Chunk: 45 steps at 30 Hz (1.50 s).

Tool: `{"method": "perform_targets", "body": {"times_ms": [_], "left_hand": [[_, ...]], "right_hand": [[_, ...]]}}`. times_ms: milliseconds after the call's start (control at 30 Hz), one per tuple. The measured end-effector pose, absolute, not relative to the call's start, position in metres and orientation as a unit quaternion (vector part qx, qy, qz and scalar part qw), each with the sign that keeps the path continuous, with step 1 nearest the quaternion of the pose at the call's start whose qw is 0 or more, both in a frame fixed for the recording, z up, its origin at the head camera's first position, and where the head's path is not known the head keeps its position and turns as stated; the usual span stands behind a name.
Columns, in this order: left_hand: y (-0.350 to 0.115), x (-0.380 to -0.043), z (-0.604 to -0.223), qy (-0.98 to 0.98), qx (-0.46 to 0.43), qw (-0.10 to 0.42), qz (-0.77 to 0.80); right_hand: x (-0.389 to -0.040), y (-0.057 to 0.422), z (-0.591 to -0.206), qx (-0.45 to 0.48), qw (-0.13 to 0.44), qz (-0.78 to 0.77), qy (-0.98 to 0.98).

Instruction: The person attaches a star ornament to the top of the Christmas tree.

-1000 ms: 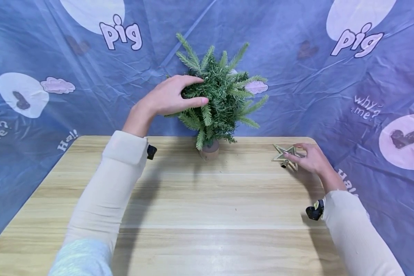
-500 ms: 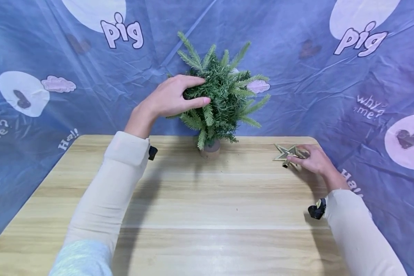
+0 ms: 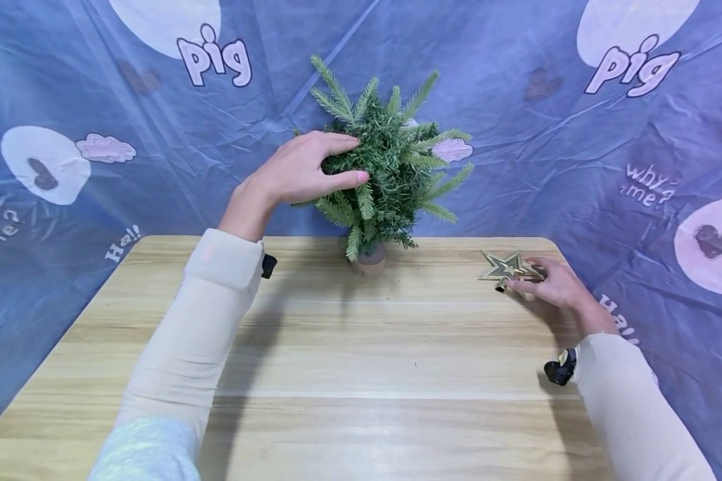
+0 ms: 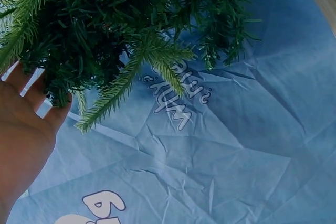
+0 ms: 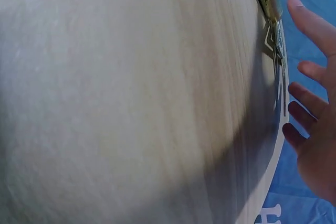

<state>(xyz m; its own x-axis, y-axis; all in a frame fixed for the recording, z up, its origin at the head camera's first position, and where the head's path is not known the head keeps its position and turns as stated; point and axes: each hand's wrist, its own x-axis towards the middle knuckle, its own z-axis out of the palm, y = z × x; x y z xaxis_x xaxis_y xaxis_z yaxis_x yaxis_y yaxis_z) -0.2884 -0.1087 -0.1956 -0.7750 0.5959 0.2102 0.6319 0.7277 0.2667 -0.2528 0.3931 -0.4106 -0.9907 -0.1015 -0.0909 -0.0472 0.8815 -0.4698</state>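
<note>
A small artificial Christmas tree [image 3: 391,167] stands upright at the back middle on a round brown base [image 3: 370,264]. My left hand [image 3: 297,170] rests against its left side, thumb and fingers spread over the foliage. In the left wrist view, the fingertips [image 4: 63,99] reach in among the dark green branches. At the back right, a gold star tree topper [image 3: 508,267] lies on the table, its hollow tube [image 5: 269,3] pointing toward me. Beside the star's right points is my right hand [image 3: 558,284]; its fingers are extended and hold nothing in the right wrist view.
The wooden table [image 3: 349,347] has rounded back corners and ends close to the star. Blue printed fabric [image 3: 493,40] hangs behind and on both sides. Black wrist cameras [image 3: 561,367] jut from the sleeves.
My right hand has let go of the star and drawn back a little to the right, leaving more of the star visible. The left hand keeps its place on the tree.
</note>
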Motion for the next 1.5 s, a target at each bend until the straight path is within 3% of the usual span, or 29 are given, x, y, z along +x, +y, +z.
{"method": "perform_targets", "body": {"times_ms": [733,1500], "left_hand": [[-0.109,-0.288,-0.201,-0.922,-0.342,0.072,-0.164],[-0.108,-0.286,-0.202,-0.920,-0.336,0.079,-0.184]], "right_hand": [[-0.250,0.404,-0.417,-0.049,0.061,-0.176,0.981],[-0.246,0.404,-0.405,-0.026,0.062,-0.213,0.975]]}}
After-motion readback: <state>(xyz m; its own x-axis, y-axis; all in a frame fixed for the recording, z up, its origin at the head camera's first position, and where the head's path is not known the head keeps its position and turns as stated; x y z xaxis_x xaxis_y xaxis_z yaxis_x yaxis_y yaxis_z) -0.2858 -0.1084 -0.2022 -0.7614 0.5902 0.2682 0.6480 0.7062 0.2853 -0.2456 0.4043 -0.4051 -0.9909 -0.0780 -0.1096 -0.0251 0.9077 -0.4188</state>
